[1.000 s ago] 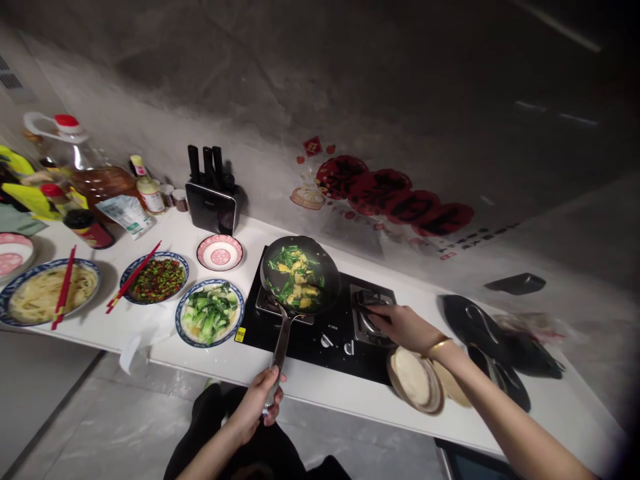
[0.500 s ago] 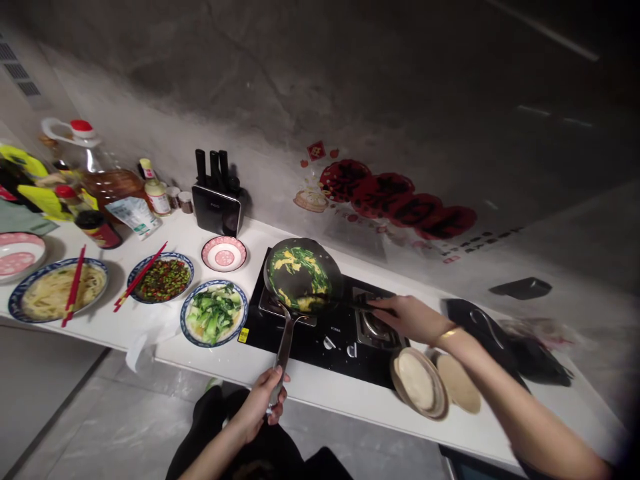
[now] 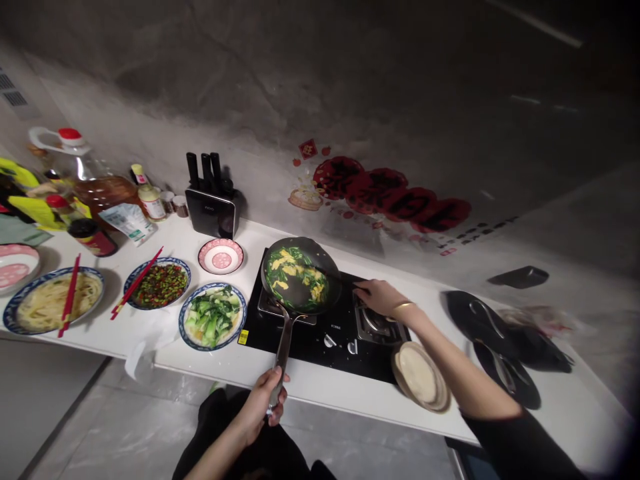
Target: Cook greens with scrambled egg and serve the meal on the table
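Observation:
My left hand (image 3: 265,400) is closed around the long metal handle of a dark frying pan (image 3: 296,292), which sits over the left burner. Chopped greens with yellow egg (image 3: 284,261) lie in a ring inside it. From the right, my right hand (image 3: 383,297) grips the dark handle of a black spatula (image 3: 357,287) that reaches over the pan's right side. Its far end is hard to make out against the dark pan.
The black gas stove (image 3: 320,340) has a second burner at right, with stacked pale round baskets (image 3: 417,373) beside it. Left stand plates of leafy greens (image 3: 213,317), chopped peppers (image 3: 159,283) and noodles (image 3: 55,303), a pink dish (image 3: 221,256), knife block (image 3: 213,212) and bottles. Dark lids (image 3: 505,373) lie right.
My right hand has moved left and up toward the pan, and the egg and greens have shifted inside it. My left hand keeps its hold on the pan's handle.

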`<state>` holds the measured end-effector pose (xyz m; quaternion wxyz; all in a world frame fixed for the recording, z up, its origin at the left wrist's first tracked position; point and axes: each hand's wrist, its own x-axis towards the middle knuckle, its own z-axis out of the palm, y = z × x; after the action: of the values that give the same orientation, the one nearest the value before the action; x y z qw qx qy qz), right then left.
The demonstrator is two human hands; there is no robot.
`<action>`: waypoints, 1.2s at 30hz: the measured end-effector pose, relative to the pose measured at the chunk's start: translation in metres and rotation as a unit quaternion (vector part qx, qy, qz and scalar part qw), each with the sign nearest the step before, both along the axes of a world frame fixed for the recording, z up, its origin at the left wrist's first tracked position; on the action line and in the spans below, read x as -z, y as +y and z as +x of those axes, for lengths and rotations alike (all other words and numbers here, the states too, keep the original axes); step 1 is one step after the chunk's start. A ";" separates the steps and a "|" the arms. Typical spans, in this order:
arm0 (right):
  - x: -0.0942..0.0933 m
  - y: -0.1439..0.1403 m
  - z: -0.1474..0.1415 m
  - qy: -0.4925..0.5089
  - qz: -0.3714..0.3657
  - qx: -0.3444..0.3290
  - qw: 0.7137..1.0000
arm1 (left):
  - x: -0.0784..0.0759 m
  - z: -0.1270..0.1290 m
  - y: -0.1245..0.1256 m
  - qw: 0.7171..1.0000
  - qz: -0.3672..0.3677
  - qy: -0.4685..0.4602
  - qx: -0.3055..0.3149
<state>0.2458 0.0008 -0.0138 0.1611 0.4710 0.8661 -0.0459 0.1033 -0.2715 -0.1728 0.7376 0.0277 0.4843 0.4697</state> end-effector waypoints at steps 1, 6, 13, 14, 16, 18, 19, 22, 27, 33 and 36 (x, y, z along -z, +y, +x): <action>-0.014 0.001 0.012 0.006 -0.024 -0.017 1.000 | -0.001 0.000 0.000 1.000 0.000 0.001 0.001; -0.047 -0.013 0.058 -0.009 -0.118 -0.049 0.992 | 0.000 0.001 -0.002 1.000 0.000 0.002 -0.001; 0.030 -0.025 -0.004 0.069 0.028 -0.003 0.997 | 0.003 0.001 -0.003 1.000 -0.004 0.001 -0.006; 0.033 -0.025 -0.012 0.068 0.025 -0.009 0.997 | 0.003 0.001 -0.003 1.000 -0.004 0.001 -0.007; 0.030 -0.026 -0.017 0.051 0.010 -0.031 0.998 | 0.002 0.001 -0.003 1.000 -0.003 0.000 -0.007; 0.017 -0.033 -0.011 0.025 0.004 -0.042 0.999 | 0.002 0.001 -0.003 1.000 -0.003 -0.001 -0.006; 0.010 -0.038 -0.006 0.014 0.006 -0.046 0.999 | 0.002 0.001 -0.003 1.000 -0.003 -0.002 -0.005; 0.002 -0.057 0.001 -0.007 0.010 -0.086 0.996 | 0.001 0.001 -0.002 1.000 -0.004 -0.005 -0.004; 0.025 -0.062 -0.028 -0.045 0.021 -0.083 0.995 | -0.001 0.000 -0.001 1.000 -0.010 -0.005 -0.001; -0.001 -0.040 -0.013 -0.042 -0.030 -0.033 0.998 | 0.001 0.002 -0.002 1.000 -0.009 -0.005 -0.004; -0.008 -0.038 -0.009 -0.018 -0.027 -0.079 0.996 | 0.002 0.002 -0.001 1.000 -0.006 -0.004 -0.006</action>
<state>0.2363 -0.0377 -0.0054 0.1925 0.3972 0.8961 -0.0474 0.1056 -0.2722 -0.1744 0.7369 0.0179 0.4843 0.4713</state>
